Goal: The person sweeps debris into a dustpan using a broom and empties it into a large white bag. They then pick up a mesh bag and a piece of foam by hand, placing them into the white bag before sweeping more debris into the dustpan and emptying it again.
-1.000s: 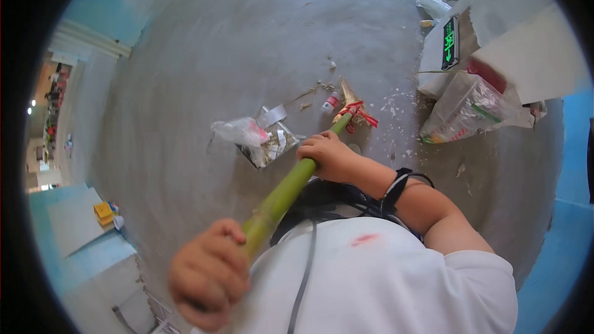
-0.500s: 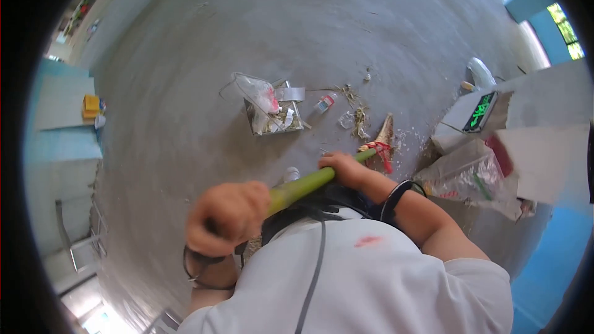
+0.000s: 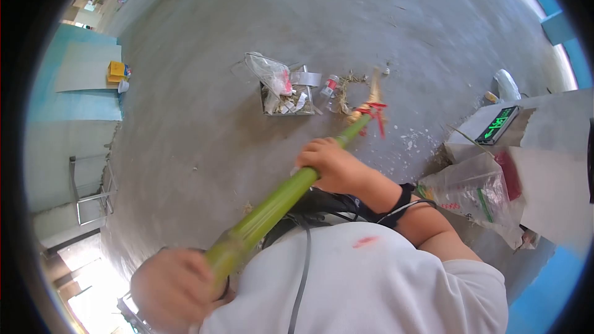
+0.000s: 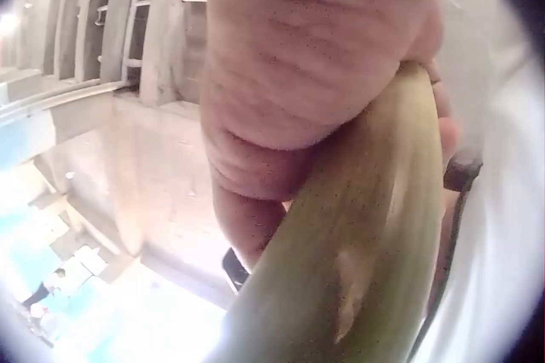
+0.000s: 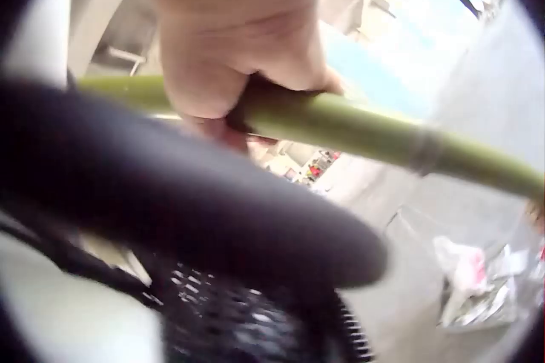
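Note:
Both hands grip a broom with a green bamboo handle [image 3: 272, 210], which runs slantwise across the head view. My left hand [image 3: 176, 287], blurred, wraps the handle's upper end at the lower left; the left wrist view shows the palm pressed round the bamboo [image 4: 349, 235]. Farther down, my right hand [image 3: 331, 164] curls round the handle, its grip also showing in the right wrist view [image 5: 247, 65]. The broom's straw head [image 3: 374, 89], tied with red strips [image 3: 376, 111], is low over the floor beside straw scraps [image 3: 346, 86]. Left of these lies a plastic bottle [image 3: 329, 85].
An open metal box [image 3: 286, 111] holds litter and a clear plastic bag [image 3: 269, 71]. At right, a green-lit exit sign [image 3: 497, 125] lies on a board near a large clear bag [image 3: 464, 182]. White specks [image 3: 411, 142] dot the floor. A metal frame [image 3: 93, 198] stands left.
The head view has turned. Since half a second ago the broom head has moved away from me, up to the straw scraps, while my left hand has dropped toward the lower left. Both hands keep their grip.

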A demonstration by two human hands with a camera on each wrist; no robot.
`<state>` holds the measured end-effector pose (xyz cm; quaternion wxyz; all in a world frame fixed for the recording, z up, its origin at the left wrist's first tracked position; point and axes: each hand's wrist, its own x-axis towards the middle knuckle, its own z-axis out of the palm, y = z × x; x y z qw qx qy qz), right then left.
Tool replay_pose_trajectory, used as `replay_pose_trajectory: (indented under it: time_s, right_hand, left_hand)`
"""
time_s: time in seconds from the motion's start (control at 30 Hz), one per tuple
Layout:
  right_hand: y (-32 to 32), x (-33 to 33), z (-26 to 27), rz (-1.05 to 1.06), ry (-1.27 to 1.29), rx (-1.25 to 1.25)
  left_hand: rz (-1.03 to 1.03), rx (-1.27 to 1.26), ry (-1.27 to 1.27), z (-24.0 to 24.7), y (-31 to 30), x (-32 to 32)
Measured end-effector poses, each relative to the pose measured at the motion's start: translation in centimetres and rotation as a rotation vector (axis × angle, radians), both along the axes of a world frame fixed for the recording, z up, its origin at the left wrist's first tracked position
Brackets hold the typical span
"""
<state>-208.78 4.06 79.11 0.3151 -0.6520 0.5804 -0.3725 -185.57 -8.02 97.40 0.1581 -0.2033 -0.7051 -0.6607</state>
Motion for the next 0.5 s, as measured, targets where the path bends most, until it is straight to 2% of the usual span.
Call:
replay_pose_trajectory:
  time_s: [0.07, 0.13, 0.27, 0.37, 0.5]
  right_hand:
    - [0.1, -0.7, -2.3, -0.010, 0.074, 0.141]
    - [-0.2, -1.3, -5.8, -0.003, 0.137, 0.255]
    - [-2.9, 3.1, -9.3, -0.034, 0.111, 0.259]
    - [-7.9, 8.1, -10.0, 0.054, 0.173, 0.215]
    - [-14.2, 14.4, -8.3, 0.163, 0.066, 0.088]
  left_hand:
    - [0.121, 0.362, -0.086, -2.8, -0.4, -1.9]
    - [0.161, 0.504, -0.136, -7.2, -1.6, -2.2]
    - [0.091, 0.448, -0.158, -10.3, -4.7, 1.3]
    - [0.118, 0.323, -0.172, -8.3, -7.4, 5.8]
    - [0.231, 0.227, -0.191, -4.6, -8.7, 10.9]
